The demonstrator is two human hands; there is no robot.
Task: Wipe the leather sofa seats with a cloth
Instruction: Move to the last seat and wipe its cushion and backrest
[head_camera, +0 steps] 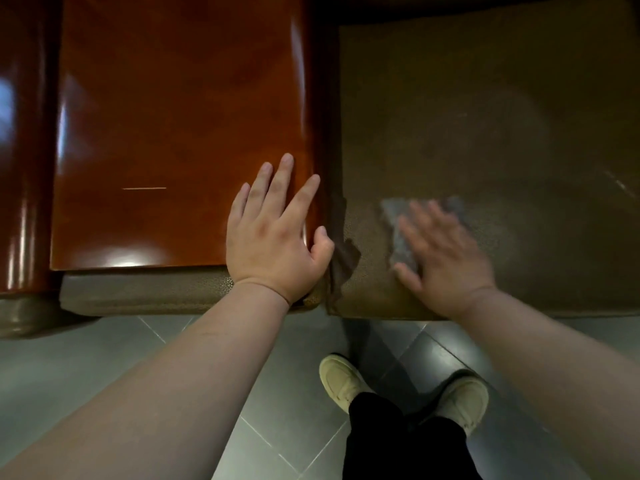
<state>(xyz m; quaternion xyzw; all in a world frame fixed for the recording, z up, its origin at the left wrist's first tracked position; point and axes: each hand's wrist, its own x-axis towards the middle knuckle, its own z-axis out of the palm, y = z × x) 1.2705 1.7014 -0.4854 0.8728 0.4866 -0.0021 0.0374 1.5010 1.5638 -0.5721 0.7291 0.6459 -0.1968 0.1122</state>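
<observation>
right hand [446, 251] is pressing flat, fingers straight, on the grey cloth [401, 233] on the brown seat [485, 116]. left hand [277, 230] is resting flat on the orange seat [173, 116]. the torn leather [343, 258] could be catching the cloth and ripping more.

the left hand [273, 233] lies flat, fingers straight and spread, on a glossy reddish-brown panel [173, 133]. the right hand [446, 261], blurred, presses a grey cloth [398, 233] flat onto the dull brown leather seat [485, 116]. worn leather [341, 258] peels between them. two pale shoes [341, 382] stand on the grey tile floor [104, 368].
</observation>
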